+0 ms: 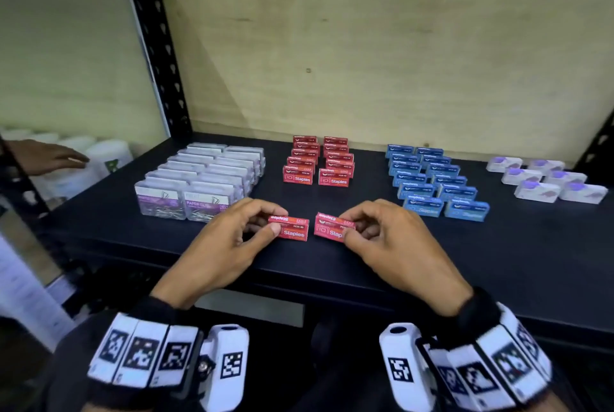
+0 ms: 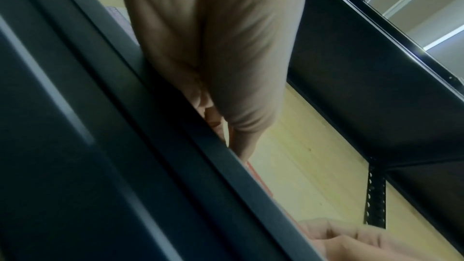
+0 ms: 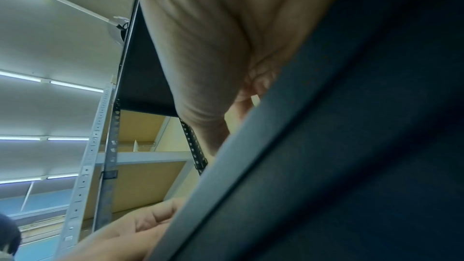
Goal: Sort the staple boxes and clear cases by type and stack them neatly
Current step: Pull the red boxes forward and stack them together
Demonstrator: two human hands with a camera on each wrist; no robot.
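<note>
Left hand [image 1: 229,235] pinches one red staple box [image 1: 292,228], right hand [image 1: 388,235] pinches its twin [image 1: 330,227], both near the black shelf's front edge [image 1: 498,245]. Red sorting, by the look of it (two rows already standing [image 1: 319,160]); next, set each squarely in front of its row. Small, crisp cardboard oblongs.

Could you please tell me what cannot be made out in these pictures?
- Left wrist view: the left red staple box is mostly hidden behind the shelf edge.
- Right wrist view: the right red staple box is hidden likewise.
- Head view: small print on the blue boxes is blurred.
</note>
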